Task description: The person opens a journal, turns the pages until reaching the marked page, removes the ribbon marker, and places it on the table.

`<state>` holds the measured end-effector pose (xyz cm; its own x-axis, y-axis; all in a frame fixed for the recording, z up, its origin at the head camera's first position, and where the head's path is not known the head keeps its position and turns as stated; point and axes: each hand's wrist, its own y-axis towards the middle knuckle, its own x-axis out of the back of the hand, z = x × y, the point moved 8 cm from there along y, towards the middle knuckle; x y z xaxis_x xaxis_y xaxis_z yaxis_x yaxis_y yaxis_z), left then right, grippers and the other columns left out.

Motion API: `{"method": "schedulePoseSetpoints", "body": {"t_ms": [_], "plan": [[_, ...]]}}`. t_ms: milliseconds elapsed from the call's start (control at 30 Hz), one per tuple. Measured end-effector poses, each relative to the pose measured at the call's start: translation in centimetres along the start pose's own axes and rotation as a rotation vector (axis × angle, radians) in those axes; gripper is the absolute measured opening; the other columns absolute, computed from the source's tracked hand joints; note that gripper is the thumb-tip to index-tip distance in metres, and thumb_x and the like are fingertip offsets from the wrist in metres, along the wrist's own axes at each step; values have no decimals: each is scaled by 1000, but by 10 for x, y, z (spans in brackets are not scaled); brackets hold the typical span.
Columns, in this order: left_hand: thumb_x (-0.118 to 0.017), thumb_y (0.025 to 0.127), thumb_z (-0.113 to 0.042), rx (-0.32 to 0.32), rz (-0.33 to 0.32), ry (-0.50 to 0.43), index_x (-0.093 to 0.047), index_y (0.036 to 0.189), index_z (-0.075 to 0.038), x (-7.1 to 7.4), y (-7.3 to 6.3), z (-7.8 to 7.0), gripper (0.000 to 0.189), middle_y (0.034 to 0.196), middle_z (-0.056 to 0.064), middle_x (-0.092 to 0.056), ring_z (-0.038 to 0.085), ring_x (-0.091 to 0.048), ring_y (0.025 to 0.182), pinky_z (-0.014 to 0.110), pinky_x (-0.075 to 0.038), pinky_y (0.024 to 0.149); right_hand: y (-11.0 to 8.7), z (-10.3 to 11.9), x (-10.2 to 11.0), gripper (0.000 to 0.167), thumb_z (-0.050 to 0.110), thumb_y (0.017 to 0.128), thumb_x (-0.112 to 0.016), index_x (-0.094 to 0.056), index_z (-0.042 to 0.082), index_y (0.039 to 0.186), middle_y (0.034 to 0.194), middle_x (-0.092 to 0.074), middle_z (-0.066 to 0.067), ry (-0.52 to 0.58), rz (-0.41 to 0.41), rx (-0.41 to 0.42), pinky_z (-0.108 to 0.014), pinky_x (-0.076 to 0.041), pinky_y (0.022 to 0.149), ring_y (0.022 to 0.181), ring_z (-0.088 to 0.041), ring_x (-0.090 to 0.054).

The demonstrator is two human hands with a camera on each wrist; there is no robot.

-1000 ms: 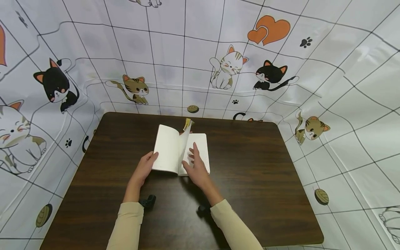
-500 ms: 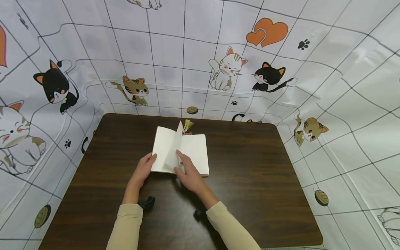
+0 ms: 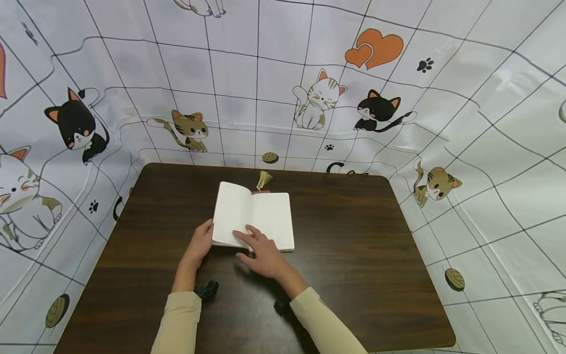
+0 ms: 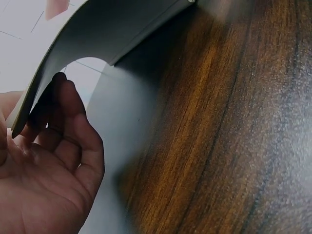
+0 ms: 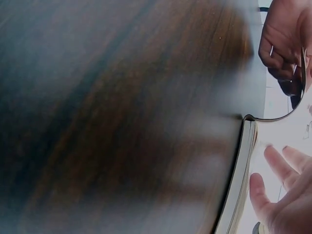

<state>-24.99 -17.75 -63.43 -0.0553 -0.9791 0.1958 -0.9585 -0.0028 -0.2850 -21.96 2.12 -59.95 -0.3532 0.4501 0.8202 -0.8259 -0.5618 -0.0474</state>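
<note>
An open notebook (image 3: 273, 214) with blank white pages lies at the middle of the table in the head view. My left hand (image 3: 199, 246) grips its left edge. The left wrist view shows the fingers curled around the dark cover (image 4: 114, 31), which is bent up off the tabletop. My right hand (image 3: 264, 256) has its fingers extended over the lower part of the pages, near the spine. In the right wrist view, its spread fingertips are right at the paper, beside the thick page block (image 5: 240, 178).
A yellow and grey tassel (image 3: 264, 179) sticks out past the notebook's top edge, with a small reddish strip at its base. The dark wooden table (image 3: 353, 255) extends around the notebook. A white curtain (image 3: 239, 73) printed with cats surrounds the table.
A raised page has swung over from right to left and now lies on the left side. My right hand moved left and toward me. My left hand kept its grip.
</note>
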Motion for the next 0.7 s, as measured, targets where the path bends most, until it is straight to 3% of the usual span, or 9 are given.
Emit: {"method": "schedulePoseSetpoints", "body": {"t_ms": [100,300,400,500,567,700], "plan": [[-38,114,-60,4,20,-29,-51,158,-7,-2,-1,-1,70,160,19,-52,31,-46,142,47,-36,121,-2,0,0,59,54,109,-57,-38,51,164,178,-29,0,-8,13,9,-65,-44,115,153,-23,-49],[-16,111,-72,-11,69,4,-39,166,-4,-5,-6,-10,90,173,21,-35,39,-25,164,60,-16,134,-4,0,2,58,52,109,-58,-38,52,164,179,-28,-2,-16,14,35,-67,-43,116,158,-29,-42],[-27,111,-71,-64,51,72,-43,164,-5,-7,-6,-18,87,161,24,-52,40,-48,149,57,-35,127,-5,-2,2,60,50,109,-59,-38,52,164,179,-27,-2,-6,24,35,-68,-42,116,158,-30,-41],[-41,113,-61,-117,28,131,-50,158,-5,-9,-4,-24,73,139,24,-68,32,-68,120,46,-52,107,-5,-3,3,64,47,108,-61,-36,49,166,179,-27,-2,-5,33,43,-68,-42,117,157,-31,-44],[-44,114,-56,-138,25,161,-52,157,-5,-9,-3,-25,67,132,22,-72,25,-71,109,40,-54,99,-5,-4,5,67,45,107,-62,-33,45,168,179,-27,-1,-1,33,51,-66,-43,118,155,-31,-46],[-43,114,-57,-140,42,187,-49,159,-5,-9,-2,-26,69,135,21,-71,25,-71,113,45,-54,102,-5,-9,10,76,41,105,-64,-28,35,171,177,-32,3,22,2,49,-60,-44,120,154,-29,-48]]}}
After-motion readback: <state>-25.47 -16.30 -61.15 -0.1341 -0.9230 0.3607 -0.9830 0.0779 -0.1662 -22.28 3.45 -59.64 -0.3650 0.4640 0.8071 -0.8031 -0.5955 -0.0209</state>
